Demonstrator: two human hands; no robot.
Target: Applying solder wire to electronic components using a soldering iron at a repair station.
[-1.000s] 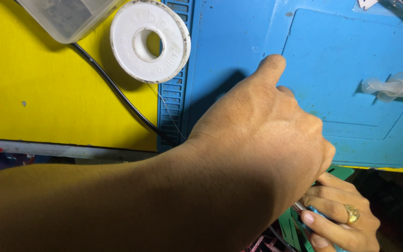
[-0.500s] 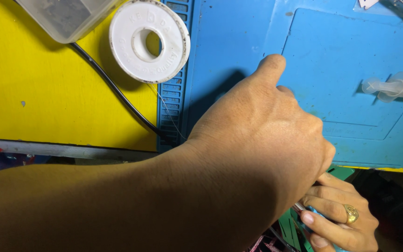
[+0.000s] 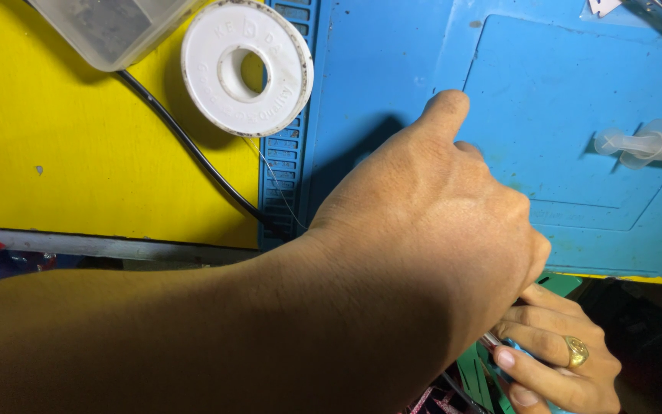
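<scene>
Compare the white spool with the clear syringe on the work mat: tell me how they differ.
The white spool is a flat opaque ring with a round centre hole; the clear syringe is a slim see-through tube. The spool lies flat across the seam between the yellow surface and the blue mat; the syringe lies on its side wholly on the mat, running off the right edge. Both lie untouched, beyond the hands.

A clear plastic box (image 3: 113,29) sits top left on the yellow surface (image 3: 78,153).
</scene>
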